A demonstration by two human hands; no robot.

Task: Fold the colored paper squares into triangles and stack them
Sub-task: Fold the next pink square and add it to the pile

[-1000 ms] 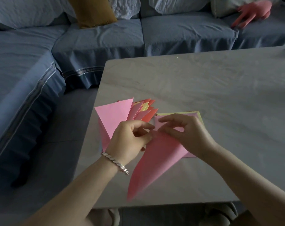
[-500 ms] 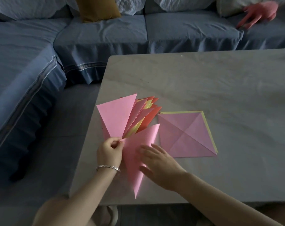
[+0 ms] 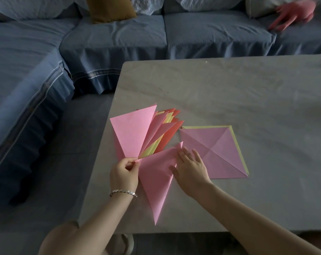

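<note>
Left hand (image 3: 123,174), a silver chain bracelet (image 3: 123,192) at its wrist, pinches between curled thumb and fingers the shared lower corner of a fanned stack of folded paper triangles (image 3: 134,133) (pink, yellow, orange-red) near the left edge of the grey stone-patterned table (image 3: 248,98). Right hand (image 3: 191,169) lies flat, fingers straight, pressing a folded pink paper triangle (image 3: 156,181) that touches the fan's lower side. Just to the right, a creased pink paper square (image 3: 220,153) lies atop a yellow paper square (image 3: 237,142).
</note>
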